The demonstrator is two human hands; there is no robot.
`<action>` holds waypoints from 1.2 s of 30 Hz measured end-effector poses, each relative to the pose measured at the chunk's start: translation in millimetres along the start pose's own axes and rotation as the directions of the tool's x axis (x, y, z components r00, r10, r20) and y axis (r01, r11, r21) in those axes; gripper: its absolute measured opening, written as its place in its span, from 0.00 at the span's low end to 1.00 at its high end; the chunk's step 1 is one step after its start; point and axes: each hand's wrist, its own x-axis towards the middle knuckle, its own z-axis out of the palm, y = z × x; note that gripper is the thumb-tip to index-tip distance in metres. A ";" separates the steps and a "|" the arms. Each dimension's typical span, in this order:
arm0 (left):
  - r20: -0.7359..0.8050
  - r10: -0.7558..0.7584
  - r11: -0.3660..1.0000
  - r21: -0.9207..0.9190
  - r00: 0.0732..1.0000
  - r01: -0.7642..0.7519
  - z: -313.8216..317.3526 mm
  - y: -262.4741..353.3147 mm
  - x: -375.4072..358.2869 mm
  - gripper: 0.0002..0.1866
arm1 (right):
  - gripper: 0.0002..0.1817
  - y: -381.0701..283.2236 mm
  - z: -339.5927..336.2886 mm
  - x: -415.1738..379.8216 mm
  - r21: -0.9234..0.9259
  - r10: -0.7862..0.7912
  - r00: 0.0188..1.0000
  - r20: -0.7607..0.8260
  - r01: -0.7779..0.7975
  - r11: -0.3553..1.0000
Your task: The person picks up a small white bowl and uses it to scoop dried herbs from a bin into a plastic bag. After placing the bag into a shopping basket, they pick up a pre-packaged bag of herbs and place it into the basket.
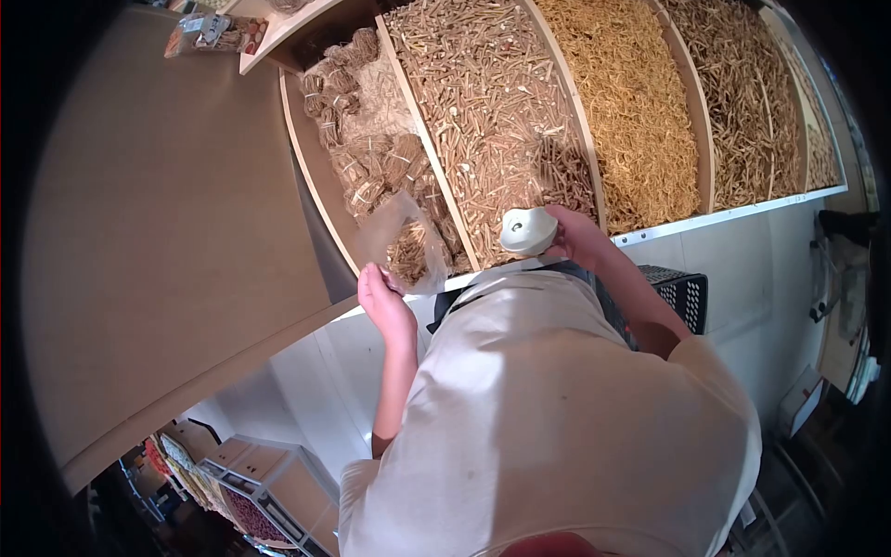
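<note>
My left hand point(376, 290) is closed on the edge of a clear plastic bag point(434, 251). The bag's mouth is spread, and brown dried pieces show inside it. My right hand point(577, 234) grips a white scoop point(534, 237) with a small dark spot in its hollow. The scoop is over the front edge of a bin of short, light-brown dried sticks point(483, 111). Just left of that bin, tied bundles of dried brown strands point(367, 167) lie in another compartment, partly behind the bag.
Wooden dividers point(429, 139) part the bins. To the right are bins of yellow dried strands point(631, 121) and darker sticks point(733, 102). A bare brown board point(176, 204) fills the left. Beside my body stands a black basket point(682, 295). A packaged bag point(218, 35) sits upper left.
</note>
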 end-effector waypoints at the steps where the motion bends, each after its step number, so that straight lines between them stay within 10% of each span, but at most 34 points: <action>1: 0.010 0.003 1.000 0.008 1.000 -0.003 -0.3 0.1 -0.5 0.16 | 0.21 6.8 -0.6 -6.0 0.107 0.028 0.996 0.083 -0.037 0.994; 20: 0.056 0.012 1.000 0.010 0.998 -0.012 1.5 -1.8 -3.2 0.15 | 0.21 82.3 4.9 -24.0 0.491 0.199 0.966 -0.163 -0.096 0.866; 36: 0.071 0.004 0.999 -0.036 0.997 -0.002 -5.0 -3.2 -2.6 0.15 | 0.21 84.4 24.9 6.3 0.483 0.017 0.985 -0.170 0.068 0.873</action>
